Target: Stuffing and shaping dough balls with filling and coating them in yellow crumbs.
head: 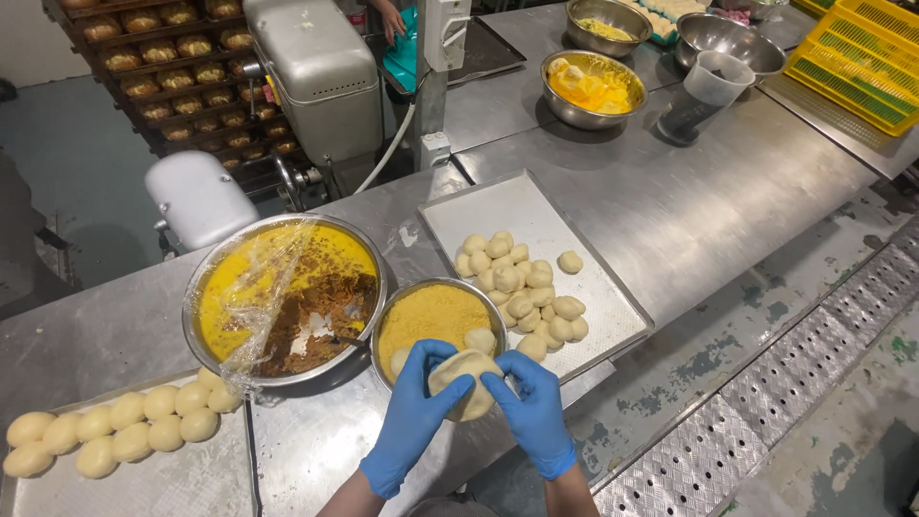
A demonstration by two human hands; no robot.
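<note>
My left hand (pixel 412 416) and my right hand (pixel 531 407), both in blue gloves, hold one flattened piece of pale dough (pixel 463 379) between them, thumbs pressed on its top. They are just in front of a small steel bowl of yellow crumbs (pixel 436 314), which has two dough pieces at its near edge. To the left stands a large steel bowl (pixel 287 299) with yellow and brown filling, partly covered with plastic film. A metal tray (pixel 536 206) to the right carries several small dough balls (pixel 522 287).
Another tray (pixel 134 479) at the near left holds several shaped dough balls. Far bowls with yellow filling (pixel 591 88), a plastic jug (pixel 704 91) and yellow crates (pixel 857 57) stand on the steel table. A grey machine (pixel 321 72) and a rack of baked buns (pixel 182 77) stand behind.
</note>
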